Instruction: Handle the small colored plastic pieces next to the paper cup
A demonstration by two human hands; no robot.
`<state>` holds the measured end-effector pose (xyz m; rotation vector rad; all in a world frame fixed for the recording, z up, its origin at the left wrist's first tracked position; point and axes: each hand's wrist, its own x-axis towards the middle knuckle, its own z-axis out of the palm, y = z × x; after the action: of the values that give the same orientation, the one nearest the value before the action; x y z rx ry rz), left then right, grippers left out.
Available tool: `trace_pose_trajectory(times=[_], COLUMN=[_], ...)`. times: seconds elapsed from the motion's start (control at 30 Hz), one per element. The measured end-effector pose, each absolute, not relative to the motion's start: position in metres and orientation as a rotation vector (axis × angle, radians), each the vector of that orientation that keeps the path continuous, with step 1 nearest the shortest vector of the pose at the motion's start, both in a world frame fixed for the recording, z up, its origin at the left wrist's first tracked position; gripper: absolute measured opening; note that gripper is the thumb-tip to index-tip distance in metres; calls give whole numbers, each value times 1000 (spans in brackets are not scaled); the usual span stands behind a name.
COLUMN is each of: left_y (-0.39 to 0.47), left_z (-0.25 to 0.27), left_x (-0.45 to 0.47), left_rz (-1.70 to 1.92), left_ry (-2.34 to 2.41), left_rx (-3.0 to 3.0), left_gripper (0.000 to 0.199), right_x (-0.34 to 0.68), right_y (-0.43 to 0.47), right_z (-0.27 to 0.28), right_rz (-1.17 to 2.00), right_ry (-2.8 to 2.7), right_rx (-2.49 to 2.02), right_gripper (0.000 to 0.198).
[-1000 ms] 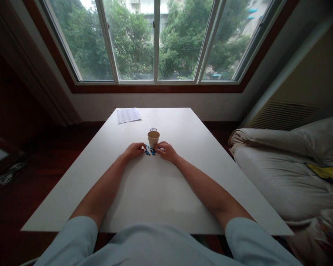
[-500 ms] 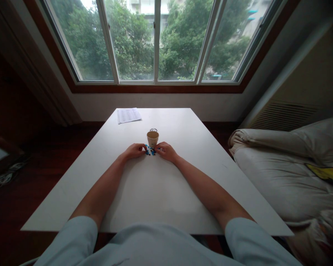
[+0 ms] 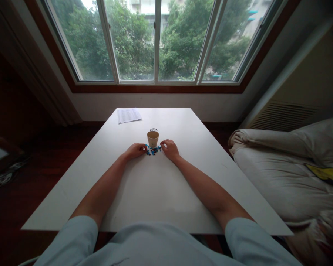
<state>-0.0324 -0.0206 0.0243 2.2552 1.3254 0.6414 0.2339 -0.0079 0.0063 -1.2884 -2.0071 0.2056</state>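
Observation:
A pale paper cup (image 3: 152,139) stands upright on the white table. Small blue and dark pieces (image 3: 154,150), too small to identify, lie scattered just in front of it. My left hand (image 3: 136,150) rests at the left edge of these pieces, its fingers curled together in a pinch; whatever is between the fingertips is hidden. To the right of the cup is my right hand (image 3: 170,150), thumb and fingers bent close together beside the rightmost pieces. I cannot make out anything in its fingertips.
The white table (image 3: 161,199) reaches toward the window. Printed sheets of paper (image 3: 129,115) lie at its far left corner. Behind the cup is a thin dark loop (image 3: 153,129). A cream sofa (image 3: 283,173) stands to the right.
My right hand has moved a little to the right, away from the cup and pieces, uncovering more of them. My left hand has barely moved.

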Motion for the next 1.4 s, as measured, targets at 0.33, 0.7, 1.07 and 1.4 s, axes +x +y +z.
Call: trace_pose_trajectory(times=[0.33, 0.7, 1.07, 1.4], left_y=[-20, -17, -15, -15], left_z=[28, 24, 21, 23], left_x=[-37, -37, -37, -35], left_rz=[620, 666, 696, 699], left_ry=[1260, 1322, 1351, 1369], left_rx=[2233, 2273, 2266, 2327], left_gripper=[27, 25, 22, 19], right_x=[236, 235, 235, 234], right_y=[-7, -8, -10, -8], right_z=[3, 5, 6, 4], right_rz=[225, 201, 170, 160], right_ry=[-2086, -2164, -2183, -2180], right_rx=[-1331, -1365, -1367, -1384], right_gripper=[17, 17, 13, 11])
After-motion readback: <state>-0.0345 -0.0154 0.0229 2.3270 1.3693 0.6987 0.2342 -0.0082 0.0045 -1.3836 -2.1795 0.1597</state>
